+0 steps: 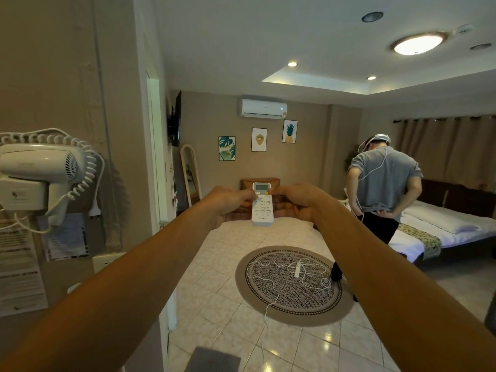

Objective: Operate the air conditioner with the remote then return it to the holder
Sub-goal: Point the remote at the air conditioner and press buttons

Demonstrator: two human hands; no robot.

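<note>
A white remote (263,208) with a small screen and an orange button is held out at arm's length, pointing toward the white air conditioner (263,108) high on the far wall. My left hand (228,201) grips its left side, thumb on the upper buttons. My right hand (298,202) grips its right side, thumb near the orange button. No remote holder is visible to me.
A wall-mounted hair dryer (40,167) with a coiled cord hangs close at left. A round rug (292,285) with a white cable lies on the tiled floor. A person (381,189) stands with their back to me beside the bed (440,226) at right.
</note>
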